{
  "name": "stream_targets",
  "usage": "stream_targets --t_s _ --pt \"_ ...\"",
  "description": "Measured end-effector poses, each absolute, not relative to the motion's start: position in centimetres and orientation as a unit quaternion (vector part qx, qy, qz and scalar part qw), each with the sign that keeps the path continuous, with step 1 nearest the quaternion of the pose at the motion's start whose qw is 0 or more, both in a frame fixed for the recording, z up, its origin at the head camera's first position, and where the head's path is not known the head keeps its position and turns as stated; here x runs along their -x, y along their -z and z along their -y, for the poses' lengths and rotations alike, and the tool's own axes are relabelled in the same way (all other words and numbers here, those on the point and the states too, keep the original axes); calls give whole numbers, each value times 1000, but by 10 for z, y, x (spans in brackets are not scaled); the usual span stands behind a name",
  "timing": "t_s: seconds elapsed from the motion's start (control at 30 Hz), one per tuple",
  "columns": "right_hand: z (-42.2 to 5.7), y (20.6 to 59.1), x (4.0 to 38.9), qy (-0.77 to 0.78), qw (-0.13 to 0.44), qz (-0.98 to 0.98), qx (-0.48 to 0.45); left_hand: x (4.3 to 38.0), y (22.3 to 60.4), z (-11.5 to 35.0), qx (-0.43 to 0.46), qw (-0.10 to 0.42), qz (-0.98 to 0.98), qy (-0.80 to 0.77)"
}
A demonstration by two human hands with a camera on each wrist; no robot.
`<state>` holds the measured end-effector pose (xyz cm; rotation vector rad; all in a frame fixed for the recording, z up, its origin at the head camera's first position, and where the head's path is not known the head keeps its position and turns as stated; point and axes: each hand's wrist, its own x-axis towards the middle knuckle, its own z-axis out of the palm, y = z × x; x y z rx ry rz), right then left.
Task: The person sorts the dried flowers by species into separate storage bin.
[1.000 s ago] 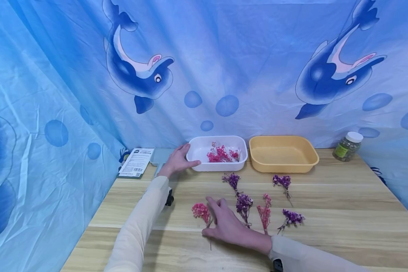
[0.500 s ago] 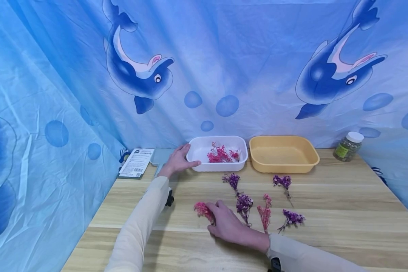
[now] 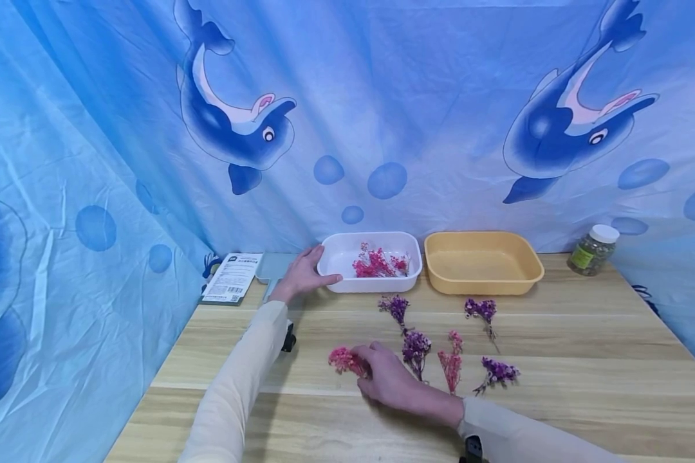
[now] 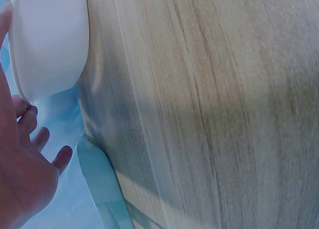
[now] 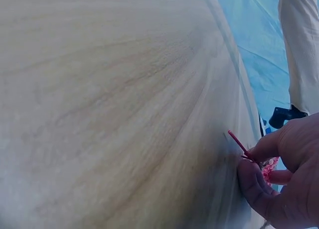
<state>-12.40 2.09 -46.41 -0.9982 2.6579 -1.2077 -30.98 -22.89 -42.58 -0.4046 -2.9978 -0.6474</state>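
Note:
My right hand pinches a small bunch of pink dried flowers just over the wooden table, its blooms pointing left. In the right wrist view, thumb and fingertips close on its thin reddish stem; much of the bunch is hidden behind the hand. My left hand rests at the left end of a white plastic basin, thumb along the front rim and fingers at the side. The left wrist view has fingertips right at the rim. Inside the basin lie pink dried flowers.
A yellow basin stands right of the white one. Purple bunches and a pink one lie right of my right hand. A lidded jar stands back right; a printed packet and pale blue item lie back left.
My right hand has closed its fingers on the pink bunch and shifted it slightly; the stem has swung up out of its earlier place on the table. My left hand stays at the white basin.

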Motion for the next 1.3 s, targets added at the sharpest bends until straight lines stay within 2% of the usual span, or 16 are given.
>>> stream_targets --t_s 0.1,0.33,0.53,0.73,1.03,1.3 --pt "-24 462 126 396 33 -858 327 309 426 229 129 21 969 209" --pt "-34 447 138 388 -10 -857 340 310 427 230 130 18 969 209" --pt "-41 427 156 387 -19 -867 314 311 429 230 129 19 969 210" --pt "-42 412 175 394 -56 -866 303 311 429 230 126 19 968 215" --pt "-42 404 182 413 -52 -862 291 312 429 230 127 21 968 218" --pt "-44 396 194 434 -72 -845 305 311 429 231 126 23 967 221"
